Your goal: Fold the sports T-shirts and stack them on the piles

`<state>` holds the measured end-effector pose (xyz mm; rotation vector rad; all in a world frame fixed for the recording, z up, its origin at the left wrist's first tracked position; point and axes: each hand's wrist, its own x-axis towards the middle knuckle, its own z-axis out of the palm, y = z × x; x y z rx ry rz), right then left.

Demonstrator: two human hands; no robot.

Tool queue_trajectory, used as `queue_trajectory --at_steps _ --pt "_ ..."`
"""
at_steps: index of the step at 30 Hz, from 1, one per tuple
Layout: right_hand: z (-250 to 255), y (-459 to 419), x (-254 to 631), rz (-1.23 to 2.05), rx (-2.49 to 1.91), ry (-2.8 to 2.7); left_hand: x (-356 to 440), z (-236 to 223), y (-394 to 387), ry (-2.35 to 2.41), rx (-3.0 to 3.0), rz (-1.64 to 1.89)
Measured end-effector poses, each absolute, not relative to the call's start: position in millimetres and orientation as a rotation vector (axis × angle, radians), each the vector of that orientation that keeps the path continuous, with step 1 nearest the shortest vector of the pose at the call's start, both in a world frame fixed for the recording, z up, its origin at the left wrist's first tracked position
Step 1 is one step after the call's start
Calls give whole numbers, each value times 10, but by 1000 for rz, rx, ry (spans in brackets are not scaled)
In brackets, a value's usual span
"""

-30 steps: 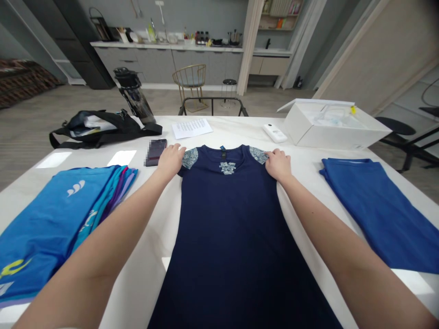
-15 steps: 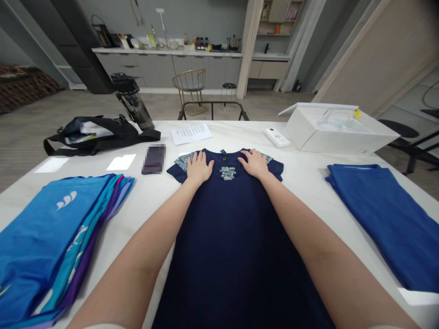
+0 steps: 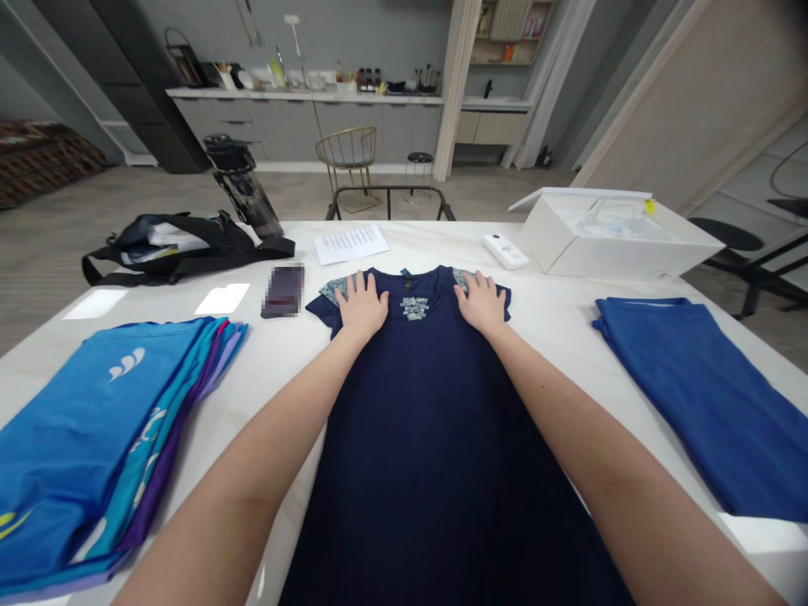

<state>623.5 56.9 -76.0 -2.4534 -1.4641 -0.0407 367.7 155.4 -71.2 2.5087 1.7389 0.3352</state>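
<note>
A navy dress [image 3: 435,438] with patterned short sleeves and a small patterned patch below its neckline lies spread on the white table, its neck at the far end. My left hand [image 3: 363,307] rests flat on the left shoulder area, fingers spread. On the opposite shoulder, near the sleeve, my right hand [image 3: 481,301] lies with its fingers apart. Both palms face down on the cloth, and neither hand grips it. The dress's lower part runs toward me, out of the picture.
Folded blue and purple garments [image 3: 107,421] are stacked at left; a folded blue garment [image 3: 700,396] lies at right. Farther back are a black bag [image 3: 183,244], a bottle [image 3: 243,181], a printed sheet [image 3: 352,245], a white device [image 3: 505,252] and a white box [image 3: 606,240].
My right hand has slid outward from beside the neckline toward the right sleeve. The left hand has shifted slightly. The dress's neckline looks flatter and wider.
</note>
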Motion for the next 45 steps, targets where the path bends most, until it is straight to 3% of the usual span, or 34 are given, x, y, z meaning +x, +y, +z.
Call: queue_trajectory --at_steps 7,11,14,17,25,37,45 --pt "-860 368 6402 151 -2650 -1383 3392 -769 1639 1807 2319 127" --pt "-749 317 6260 16 -2604 -1458 3349 -710 1564 1754 2454 198" --pt "-673 216 5937 -141 -2384 -1710 3426 -687 1203 1579 2677 345" --pt "-680 71 5577 21 -2243 -1894 3504 -725 741 1396 2706 295" --pt "-722 -483 5245 159 -2402 -1821 3300 -756 -95 1315 2666 207" --pt "-655 -2121 4535 157 -2210 -2075 2686 -649 -1403 1084 2805 157" --pt "-721 -2982 4696 3 -2487 -1785 2225 -640 -2069 1393 2715 106"
